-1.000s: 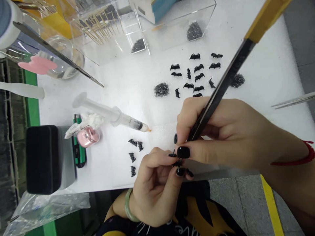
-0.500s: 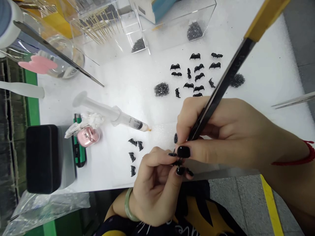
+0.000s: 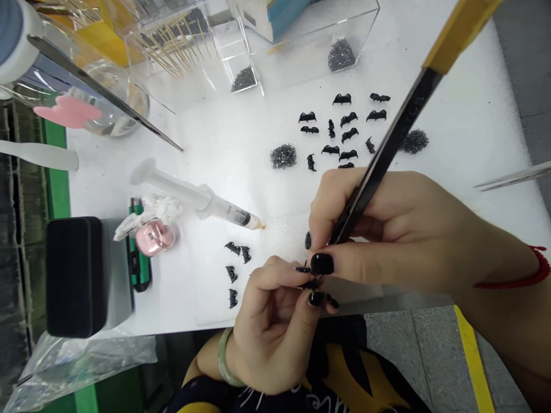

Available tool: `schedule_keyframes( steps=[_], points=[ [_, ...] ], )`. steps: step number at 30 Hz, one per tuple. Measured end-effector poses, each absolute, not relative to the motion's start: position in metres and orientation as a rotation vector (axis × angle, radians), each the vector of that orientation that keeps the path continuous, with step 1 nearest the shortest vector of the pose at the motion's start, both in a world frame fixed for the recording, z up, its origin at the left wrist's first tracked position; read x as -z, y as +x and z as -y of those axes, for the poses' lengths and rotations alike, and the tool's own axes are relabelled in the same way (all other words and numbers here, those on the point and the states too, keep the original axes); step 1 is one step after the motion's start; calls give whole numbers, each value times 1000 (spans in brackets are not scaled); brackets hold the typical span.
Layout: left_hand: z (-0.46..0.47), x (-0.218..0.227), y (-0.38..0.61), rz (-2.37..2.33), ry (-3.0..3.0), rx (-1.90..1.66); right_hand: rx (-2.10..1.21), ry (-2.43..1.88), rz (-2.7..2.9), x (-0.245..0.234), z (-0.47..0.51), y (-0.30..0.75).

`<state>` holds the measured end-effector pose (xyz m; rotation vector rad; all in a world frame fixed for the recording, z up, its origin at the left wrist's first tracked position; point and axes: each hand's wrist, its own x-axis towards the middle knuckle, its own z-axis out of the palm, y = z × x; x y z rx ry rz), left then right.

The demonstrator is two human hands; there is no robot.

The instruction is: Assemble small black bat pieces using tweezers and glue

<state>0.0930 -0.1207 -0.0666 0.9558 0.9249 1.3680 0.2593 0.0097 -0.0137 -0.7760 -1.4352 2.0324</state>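
Between the thumb and fingertips of my left hand (image 3: 275, 321) is a small black piece (image 3: 310, 284), partly hidden by the fingers; it resembles the bat-shaped pieces on the table. My right hand (image 3: 379, 229) is closed around black tweezers (image 3: 387, 137) with a yellow-wrapped back end, held like a pen. Their tips come down at the small piece, mostly covered by my fingers. Left of my hands lie several black bat-shaped pieces (image 3: 233, 274). Beyond the right hand, more black winged pieces (image 3: 348, 119) are spread on the white foam sheet (image 3: 224, 132).
A syringe (image 3: 202, 198) with an orange tip lies left of centre. Piles of dark glittery beads (image 3: 283, 156) sit on the foam. Clear acrylic boxes (image 3: 310, 43) stand at the back, a black box (image 3: 77, 278) at left. Another pair of tweezers (image 3: 514, 175) lies right.
Both hands hold nearly the same pose. The back end of the tweezers has tilted slightly to the left, and the view has shifted a little.
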Motion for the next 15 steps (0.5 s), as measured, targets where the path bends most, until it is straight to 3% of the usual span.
schedule_keyframes(
  steps=[15],
  points=[
    [120,65,94,-915,947,-1369,-2064,-756,1452,14,-14,261]
  ],
)
